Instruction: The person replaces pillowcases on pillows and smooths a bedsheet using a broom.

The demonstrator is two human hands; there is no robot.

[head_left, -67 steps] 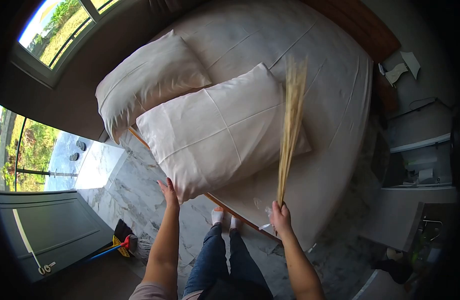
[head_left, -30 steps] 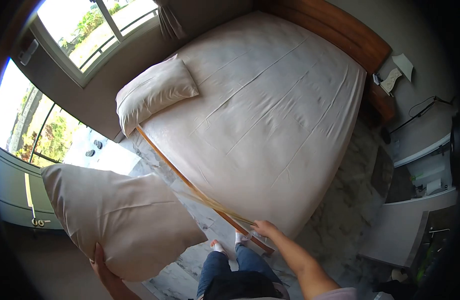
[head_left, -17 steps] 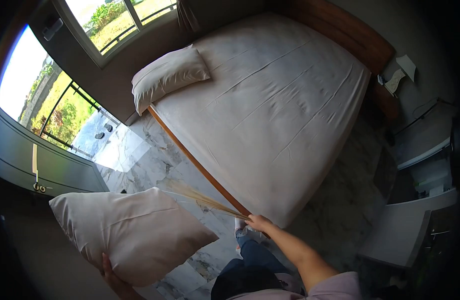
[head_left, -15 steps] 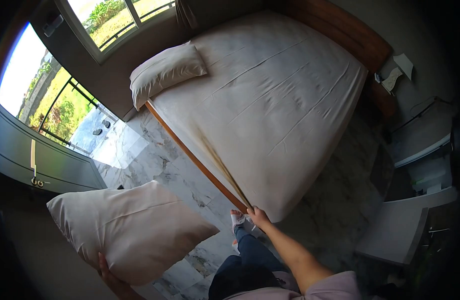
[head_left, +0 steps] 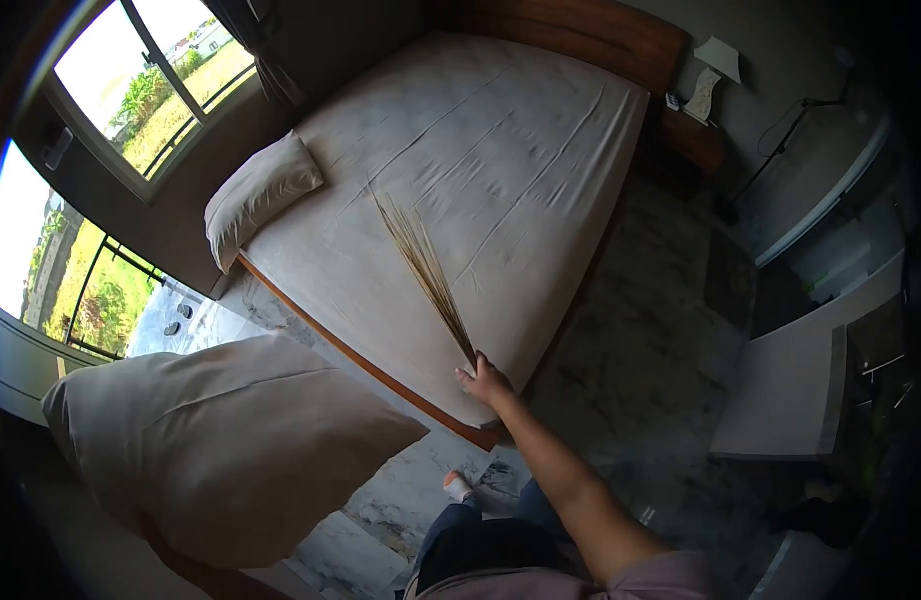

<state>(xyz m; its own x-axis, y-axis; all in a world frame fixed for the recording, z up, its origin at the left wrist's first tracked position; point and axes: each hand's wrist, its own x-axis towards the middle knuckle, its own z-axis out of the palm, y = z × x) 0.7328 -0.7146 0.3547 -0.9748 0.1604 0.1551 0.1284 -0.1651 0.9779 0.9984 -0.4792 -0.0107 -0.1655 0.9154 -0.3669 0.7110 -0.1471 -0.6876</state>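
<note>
My right hand [head_left: 489,383] is closed round the handle end of a stick broom [head_left: 428,272], whose thin bristles fan out over the bed [head_left: 551,230]. A fitted beige sheet with several creases covers the mattress. At the lower left, my left hand [head_left: 161,545] holds up a large beige pillow [head_left: 241,440] by its near lower side. That hand is in shadow and its fingers are mostly hidden by the pillow. Another pillow [head_left: 264,198] lies on the bed's left corner, by the window.
A wooden bed rail [head_left: 351,355] runs along the mattress's near edge, above a marble floor [head_left: 381,510]. The wooden headboard [head_left: 581,40] stands at the back. Beside it, a nightstand [head_left: 693,138] holds papers. At the right is a desk [head_left: 781,400].
The broom has lifted away from the bed's near edge and swung farther over the sheet. The pillow in my left hand has tilted and shifted left. My view has turned somewhat.
</note>
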